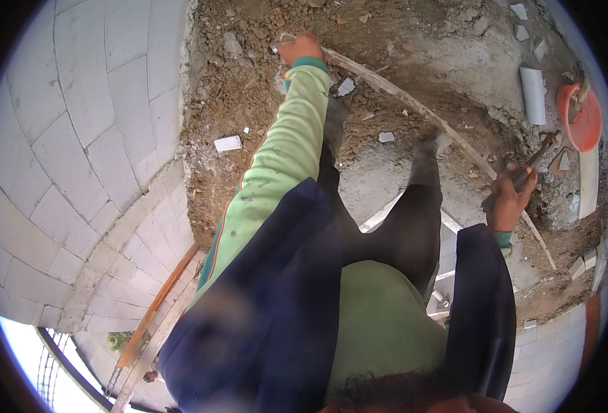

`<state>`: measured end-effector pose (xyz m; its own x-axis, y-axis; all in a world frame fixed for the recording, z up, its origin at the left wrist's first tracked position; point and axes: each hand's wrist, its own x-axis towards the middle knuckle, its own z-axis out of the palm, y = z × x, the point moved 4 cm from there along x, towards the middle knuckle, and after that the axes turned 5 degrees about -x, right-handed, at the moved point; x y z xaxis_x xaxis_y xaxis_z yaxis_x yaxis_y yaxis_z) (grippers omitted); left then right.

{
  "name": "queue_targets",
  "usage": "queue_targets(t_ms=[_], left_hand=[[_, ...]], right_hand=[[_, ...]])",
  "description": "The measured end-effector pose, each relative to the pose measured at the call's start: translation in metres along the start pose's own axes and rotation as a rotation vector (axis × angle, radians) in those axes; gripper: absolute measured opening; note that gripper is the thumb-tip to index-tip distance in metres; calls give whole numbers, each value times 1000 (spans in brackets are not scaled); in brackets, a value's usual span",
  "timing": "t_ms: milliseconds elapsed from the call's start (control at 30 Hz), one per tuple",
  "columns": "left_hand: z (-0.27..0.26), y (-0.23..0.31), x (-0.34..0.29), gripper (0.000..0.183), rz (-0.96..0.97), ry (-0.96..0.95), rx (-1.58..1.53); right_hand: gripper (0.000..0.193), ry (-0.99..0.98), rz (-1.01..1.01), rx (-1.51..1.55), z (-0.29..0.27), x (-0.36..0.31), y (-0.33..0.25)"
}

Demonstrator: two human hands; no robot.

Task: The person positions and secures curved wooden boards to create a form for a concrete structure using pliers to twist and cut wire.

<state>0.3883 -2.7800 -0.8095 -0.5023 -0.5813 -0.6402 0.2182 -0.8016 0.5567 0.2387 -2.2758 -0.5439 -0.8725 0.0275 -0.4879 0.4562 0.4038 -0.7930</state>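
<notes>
My left hand (pixel 301 48) reaches far forward over the soil, its fingers closed. A small shiny end shows beside the fingers; most of what they grip is hidden. Close to this hand starts a long, thin wooden strip (pixel 414 98), which slants down to the right and passes by my right hand. At the right, my right hand (pixel 507 203) is wrapped round a dark, stick-like tool (pixel 540 150) with an orange band. Its exact kind is unclear.
Loose brown soil (pixel 249 96) with white tile pieces (pixel 228 143) surrounds my legs. An orange bowl (pixel 583 124) and a grey pipe piece (pixel 532 96) lie at the far right. A pale block wall (pixel 90 103) rises along the left. An orange-brown bar (pixel 158 303) leans lower left.
</notes>
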Motion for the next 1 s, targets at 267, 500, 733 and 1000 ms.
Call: queue_targets(t_ms=[267,500,733,1000], left_hand=[[92,19,-64,20,384,448,407],[56,29,-70,39,565,547,520],[69,26,-78,41,583,647,588],[57,34,-80,33,550,650,784]], right_hand=[[89,-7,-297,-63,174,-46,-23],[74,-204,-200,79,170,-32,-93],[75,-703,53,-390,208,-74,-17],[75,147,-113,140,124,-39,-86]])
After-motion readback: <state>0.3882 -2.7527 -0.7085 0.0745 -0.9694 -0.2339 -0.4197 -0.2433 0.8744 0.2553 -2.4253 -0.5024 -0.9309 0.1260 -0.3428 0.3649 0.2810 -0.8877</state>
